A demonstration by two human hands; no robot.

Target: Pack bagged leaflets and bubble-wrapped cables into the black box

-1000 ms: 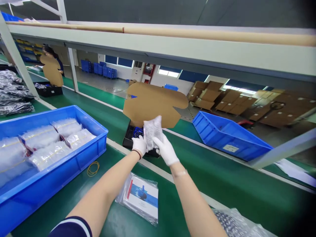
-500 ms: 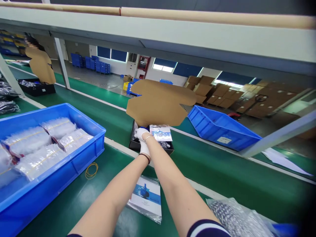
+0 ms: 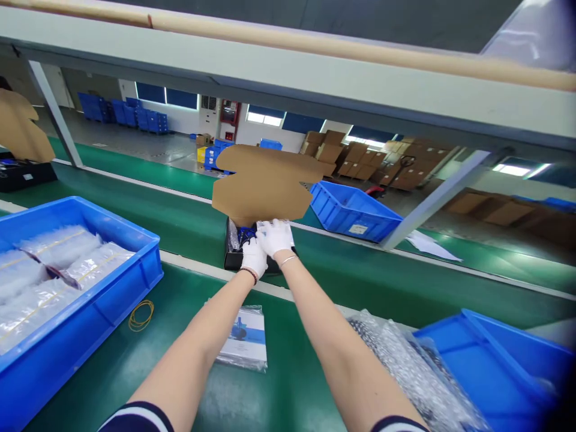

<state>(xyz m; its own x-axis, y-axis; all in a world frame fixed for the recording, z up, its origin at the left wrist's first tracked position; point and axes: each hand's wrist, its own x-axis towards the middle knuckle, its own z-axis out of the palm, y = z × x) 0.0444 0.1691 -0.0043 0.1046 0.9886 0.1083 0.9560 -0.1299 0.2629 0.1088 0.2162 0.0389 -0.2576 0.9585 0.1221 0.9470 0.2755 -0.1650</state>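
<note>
Both hands wear white gloves and are at an open box (image 3: 234,261) with black sides and a raised brown cardboard lid (image 3: 270,186). My right hand (image 3: 273,237) lies with its fingers stretched over a printed bagged booklet (image 3: 288,225) inside, hiding most of it. Close beside it, my left hand (image 3: 254,258) is at the box's near edge; its fingertips reach in and what they touch is hard to see. A blue item (image 3: 245,234) and a clear-wrapped piece (image 3: 233,236) show in the box's left part.
Bagged booklets (image 3: 245,339) lie on the green bench. To the left stands a blue crate (image 3: 112,306) of bagged packs, near rubber bands (image 3: 141,316). Bubble-wrapped parts (image 3: 400,354) and a blue bin (image 3: 495,372) are at right. Another blue bin (image 3: 355,210) stands beyond the box.
My right hand has moved from the box's left part onto the booklet at its right. My left hand has shifted slightly to the left relative to the box. The view has turned right.
</note>
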